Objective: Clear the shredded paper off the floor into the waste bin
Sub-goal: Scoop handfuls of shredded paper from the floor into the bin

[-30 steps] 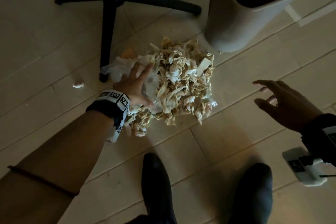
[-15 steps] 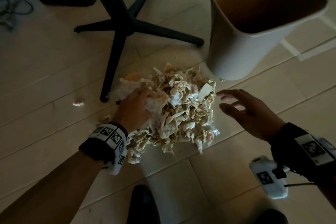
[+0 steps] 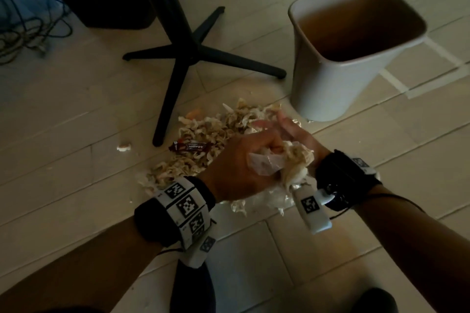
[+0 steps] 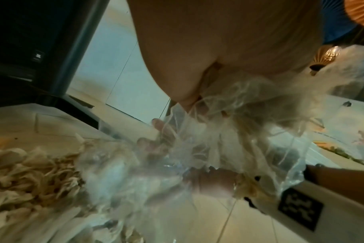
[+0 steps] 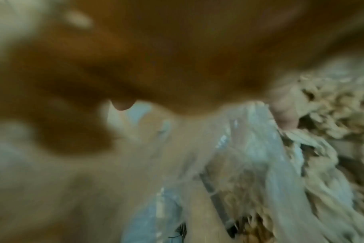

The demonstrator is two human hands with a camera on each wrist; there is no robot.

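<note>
Fingers of the left hand (image 3: 239, 168) curl round a bunch of shredded paper (image 3: 296, 162) mixed with a crumpled clear plastic film (image 3: 264, 166), and the right hand (image 3: 298, 136) cups the same bunch from the far side, its fingers wrapped in against the left — the two hands press the wad between them, raised a little above the floor (image 3: 76, 165). In the left wrist view the film (image 4: 229, 134) drapes over the fingertips (image 4: 159, 124) with paper strands hanging through it; the right wrist view is blurred, showing only skin, film and paper close up. Under and beyond the hands the rest of the shredded paper lies in a loose heap on the tiles, with a dark brown snack wrapper (image 3: 192, 146) on its left edge and one small scrap (image 3: 123, 146) well apart to the left. The waste bin (image 3: 328, 84) stands upright just beyond the heap on the right — open mouth up. A black chair base (image 3: 187, 56) stands left of the bin, one leg ending beside the heap.
</note>
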